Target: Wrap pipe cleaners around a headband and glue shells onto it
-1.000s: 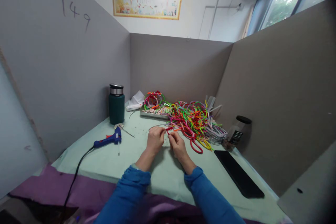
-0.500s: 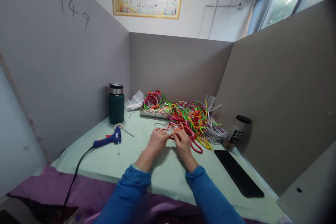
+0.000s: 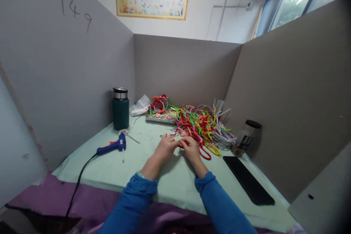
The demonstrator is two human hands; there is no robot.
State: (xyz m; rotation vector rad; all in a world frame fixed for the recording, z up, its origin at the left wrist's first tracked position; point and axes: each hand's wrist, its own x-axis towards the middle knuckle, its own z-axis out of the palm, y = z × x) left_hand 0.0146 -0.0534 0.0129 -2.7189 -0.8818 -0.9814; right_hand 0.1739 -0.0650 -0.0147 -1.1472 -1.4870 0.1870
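Observation:
My left hand (image 3: 165, 148) and my right hand (image 3: 192, 150) meet over the table in front of the colourful pile. Both are closed, with thumbs and fingers pinched almost together. Between the fingertips shows a short bit of a thin red strand (image 3: 180, 146); the fingers hide most of it. A red loop (image 3: 205, 153) lies just right of my right hand, with a yellow loop (image 3: 214, 150) beyond it. Behind my hands spreads a tangled heap of red, green, orange and pink strands (image 3: 196, 120).
A blue glue gun (image 3: 111, 147) with a black cord lies left, near a dark green bottle (image 3: 120, 111). A metal tray (image 3: 160, 120) and white tissue (image 3: 141, 105) stand behind. On the right are grey strands (image 3: 225, 140), a tilted clear jar (image 3: 246, 138) and a flat black object (image 3: 248, 180).
My hands stay pinched at nearly the same place, the fingertips slightly shifted and less of the red strand showing. The whole view has moved a little.

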